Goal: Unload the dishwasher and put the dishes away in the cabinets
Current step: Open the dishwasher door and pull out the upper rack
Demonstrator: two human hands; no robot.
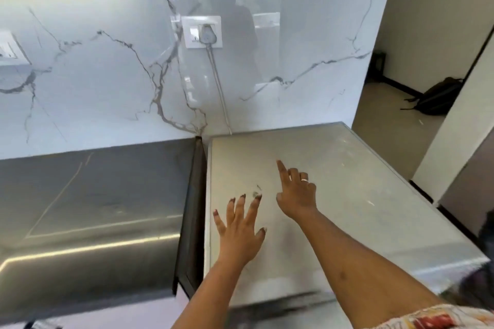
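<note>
Reaching forward, a person holds both bare hands low over the pale grey top (355, 168) of a boxy appliance standing against the wall. From this angle I cannot tell whether this unit is the dishwasher; only its flat top shows.

The left hand (240, 230) is palm down, with fingers and thumb spread wide and nothing in its grasp. Its fingertips lie just beside a small dark smudge (257, 189) on the grey surface. The right hand (298, 195) is just beside it, a little farther back. Its index finger (282, 168) stretches out towards the wall while the other fingers bend loosely under, and it holds nothing either. A ring (304, 180) sits on one of the bent fingers. Whether either hand actually touches the surface, I cannot tell. A patterned sleeve (433, 319) shows at the bottom right.

To the left of the appliance, across a narrow gap, runs a dark grey countertop (93, 189) with a shiny rounded front edge. Behind both rises a glossy white marble wall (93, 93) with grey veins. A white socket (202, 32) on it holds a plug, and its cord (219, 88) drops behind the appliance's back edge. Through an opening on the right, a black backpack (438, 96) lies on the floor.
</note>
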